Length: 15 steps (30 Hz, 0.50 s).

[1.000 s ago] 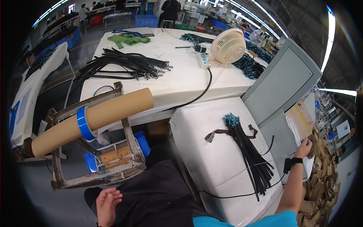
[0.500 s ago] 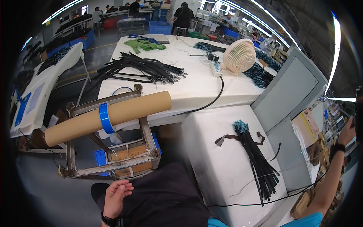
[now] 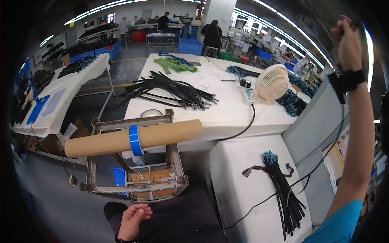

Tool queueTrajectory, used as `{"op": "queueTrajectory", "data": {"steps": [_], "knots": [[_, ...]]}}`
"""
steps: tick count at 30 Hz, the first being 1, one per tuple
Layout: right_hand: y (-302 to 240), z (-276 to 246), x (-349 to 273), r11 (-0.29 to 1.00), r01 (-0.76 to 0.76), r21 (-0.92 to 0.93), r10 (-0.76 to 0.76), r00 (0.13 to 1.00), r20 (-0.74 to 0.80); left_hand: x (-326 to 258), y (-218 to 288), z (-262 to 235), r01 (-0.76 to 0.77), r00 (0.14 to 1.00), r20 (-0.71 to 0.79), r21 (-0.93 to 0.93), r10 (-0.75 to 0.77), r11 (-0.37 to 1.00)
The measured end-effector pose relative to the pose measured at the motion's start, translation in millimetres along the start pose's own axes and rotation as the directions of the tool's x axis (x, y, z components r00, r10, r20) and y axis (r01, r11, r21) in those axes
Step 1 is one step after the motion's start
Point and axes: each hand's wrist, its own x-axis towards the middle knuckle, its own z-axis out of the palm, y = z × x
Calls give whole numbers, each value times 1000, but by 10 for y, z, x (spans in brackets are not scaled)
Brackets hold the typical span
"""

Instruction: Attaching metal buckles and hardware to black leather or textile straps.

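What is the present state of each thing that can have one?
Brown cardboard tube, lying across worn wooden frame.
Glossy blue ring, around the tube.
Green cloth, crumpled.
Beige plastic fan, standing; whether running, unclear.
Black straps with teal ends, bundled, lying fanned out.
Left hand, half-curled, empty.
Right hand, raised, grip unclear.

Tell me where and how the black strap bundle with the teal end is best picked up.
Probably grip the strap bundle just below its teal end, coming down from above, across the strands. They gather narrowly there, while the ends nearer the person fan out loosely and could slip free. A dark cord crosses lower down in this view, another reason to favour the teal side.
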Motion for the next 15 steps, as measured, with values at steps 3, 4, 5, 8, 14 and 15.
{"op": "queueTrajectory", "data": {"steps": [3,4,5,8,14,15], "knots": [[1026,75,177,904,-77,-420,-65,947,-313,7,-26,-138,-8,999,-50,-33,7,999],[1356,-92,265,977,-193,-92,151,929,-339,2,-55,-192,3,997,-72,-34,-6,999],[1686,-203,293,932,-293,214,356,848,-393,4,-58,-221,16,995,-98,-37,-19,999],[2808,-439,73,908,-414,58,397,810,-433,-128,14,-214,25,989,-143,-42,-31,999],[4511,-1153,-746,700,-705,115,562,444,-698,-253,89,-186,82,963,-255,-30,-87,996],[4682,-1256,-853,678,-723,136,566,395,-724,-245,88,-199,73,961,-266,-28,-78,997]]}}
